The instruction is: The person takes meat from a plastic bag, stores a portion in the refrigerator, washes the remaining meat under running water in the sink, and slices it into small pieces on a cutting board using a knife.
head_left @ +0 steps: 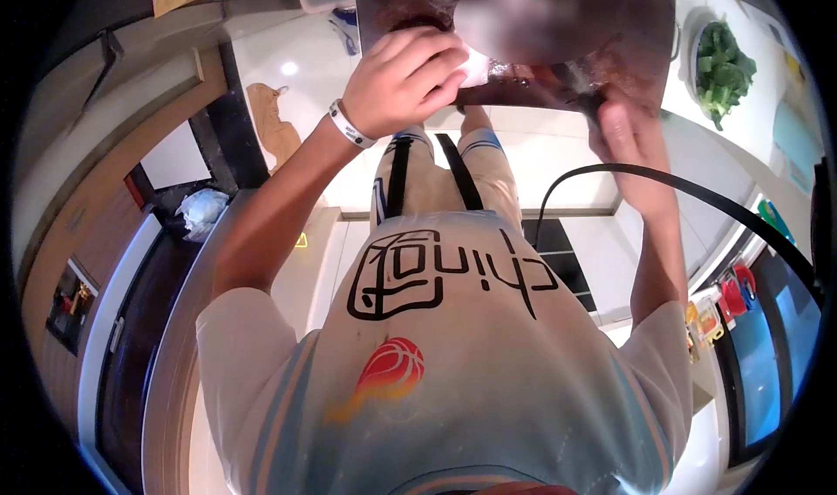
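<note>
My left hand (408, 81), with a white band on its wrist, has its fingers curled over a white piece (475, 69) whose kind I cannot make out. It rests on a wet, dark brown board-like surface (641, 24). At that surface's near right side, my right hand (629, 137) is closed around a black handle (593, 104). A dark part extends from the handle over the wet surface, too unclear to name. A blurred patch hides much of the surface's middle.
Leafy greens (724, 72) sit in a white bowl on the right counter (684, 116). A wooden board (272, 124) and a plastic bag (202, 211) are on the left. A black strap (663, 177) arches in front of my right forearm.
</note>
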A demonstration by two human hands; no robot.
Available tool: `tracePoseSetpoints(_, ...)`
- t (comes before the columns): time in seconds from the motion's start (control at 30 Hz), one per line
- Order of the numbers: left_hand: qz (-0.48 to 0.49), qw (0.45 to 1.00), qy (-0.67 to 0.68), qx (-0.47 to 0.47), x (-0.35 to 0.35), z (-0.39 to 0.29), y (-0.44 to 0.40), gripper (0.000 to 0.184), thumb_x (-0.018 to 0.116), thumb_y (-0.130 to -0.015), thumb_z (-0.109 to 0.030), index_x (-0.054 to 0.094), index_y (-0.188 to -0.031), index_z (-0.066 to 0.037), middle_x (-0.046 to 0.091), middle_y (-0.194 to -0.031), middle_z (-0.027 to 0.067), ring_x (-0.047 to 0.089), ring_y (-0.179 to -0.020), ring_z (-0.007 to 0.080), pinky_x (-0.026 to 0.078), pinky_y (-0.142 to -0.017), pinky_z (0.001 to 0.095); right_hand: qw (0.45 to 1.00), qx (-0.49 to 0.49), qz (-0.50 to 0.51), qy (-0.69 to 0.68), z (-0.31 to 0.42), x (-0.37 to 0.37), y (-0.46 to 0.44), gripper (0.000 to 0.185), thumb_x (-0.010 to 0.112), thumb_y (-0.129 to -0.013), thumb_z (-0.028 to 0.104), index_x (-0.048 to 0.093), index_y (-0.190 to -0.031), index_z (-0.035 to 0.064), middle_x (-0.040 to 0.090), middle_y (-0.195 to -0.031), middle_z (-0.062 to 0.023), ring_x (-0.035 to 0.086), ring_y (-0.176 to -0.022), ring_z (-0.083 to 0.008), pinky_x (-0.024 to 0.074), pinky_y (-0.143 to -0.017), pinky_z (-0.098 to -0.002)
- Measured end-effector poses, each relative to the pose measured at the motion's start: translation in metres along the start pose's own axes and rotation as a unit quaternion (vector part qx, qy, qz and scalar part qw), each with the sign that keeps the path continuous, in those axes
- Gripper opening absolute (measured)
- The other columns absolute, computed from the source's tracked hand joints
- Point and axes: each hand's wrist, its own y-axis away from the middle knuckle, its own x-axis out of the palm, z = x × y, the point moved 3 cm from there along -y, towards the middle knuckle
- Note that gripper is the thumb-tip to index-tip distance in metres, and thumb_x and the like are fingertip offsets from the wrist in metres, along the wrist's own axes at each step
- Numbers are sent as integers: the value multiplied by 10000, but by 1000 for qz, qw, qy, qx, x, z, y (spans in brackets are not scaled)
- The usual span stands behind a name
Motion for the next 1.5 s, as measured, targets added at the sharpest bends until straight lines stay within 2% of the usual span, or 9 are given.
tracePoseSetpoints(0.23, 46, 999, -22, 19, 0, -5, 6, 241, 725, -739, -119, 698, -967, -46, 662, -948, 55, 616, -892, 224, 520, -768, 308, 981, -25, 7, 191, -3, 19, 1, 431, 571, -952, 425, 577, -870, 2, 523, -668, -163, 490, -610, -287, 432, -617, -390)
tracePoseSetpoints(0.77, 52, 999, -9, 0, 4, 0, 3, 305, 734, -682, -75, 702, -985, -67, 655, -968, 42, 611, -889, 243, 546, -760, 326, 984, 40, 68, 158, 4, 23, -14, 543, 483, -970, 525, 594, -1002, -6, 577, -755, -223, 527, -679, -351, 455, -685, -415)
tracePoseSetpoints(0.87, 50, 999, -7, 0, 5, 0, 5, 323, 746, -670, -79, 700, -990, -67, 652, -986, 39, 614, -898, 248, 548, -750, 325, 991, -77, 56, 97, 7, 41, -38, 516, 480, -982, 496, 596, -1058, -1, 595, -779, -233, 559, -699, -358, 466, -711, -416)
tracePoseSetpoints(0.97, 59, 998, -5, 14, 5, 1, 5, 323, 756, -665, -83, 700, -982, -66, 654, -984, 45, 619, -907, 253, 551, -750, 324, 990, -119, 37, 73, 4, 38, -24, 494, 462, -1005, 456, 538, -887, -18, 456, -658, -81, 414, -626, -165, 384, -573, -343)
tracePoseSetpoints(1.0, 48, 999, -7, 6, 5, 1, 6, 318, 759, -656, -75, 704, -969, -66, 658, -977, 46, 624, -907, 252, 554, -756, 323, 987, 67, 100, 103, 0, 29, -8, 459, 490, -996, 430, 599, -976, -16, 608, -751, -217, 575, -662, -325, 473, -677, -392)
tracePoseSetpoints(1.1, 19, 1000, -10, 20, 6, 0, 0, 312, 758, -651, -68, 710, -960, -66, 662, -969, 45, 628, -903, 248, 558, -760, 323, 987, 87, 112, 73, -12, 13, 12, 449, 511, -988, 435, 593, -979, -6, 613, -741, -202, 611, -692, -322, 478, -682, -385)
tracePoseSetpoints(1.2, 34, 999, -4, 7, 5, -2, 0, 248, 751, -663, -70, 701, -906, -68, 660, -938, 51, 626, -888, 254, 551, -747, 326, 989, -130, 6, 71, 1, 46, -36, 458, 520, -971, 436, 591, -965, -16, 629, -819, -239, 600, -799, -442, 469, -728, -454)
tracePoseSetpoints(1.43, 9, 1000, -6, 19, 4, 0, 0, 238, 771, -665, -85, 692, -887, -52, 650, -910, 72, 620, -843, 265, 541, -710, 340, 985, 61, 63, 147, -19, 25, 13, 436, 515, -987, 390, 600, -937, -35, 554, -609, -197, 554, -561, -277, 455, -609, -375)
tracePoseSetpoints(1.5, 36, 999, -10, 18, 4, 0, 2, 273, 770, -665, -80, 695, -926, -49, 654, -936, 78, 626, -868, 270, 547, -729, 339, 987, -110, 2, 119, -8, 43, -18, 466, 487, -993, 415, 597, -939, -34, 570, -700, -235, 594, -682, -309, 456, -683, -397)
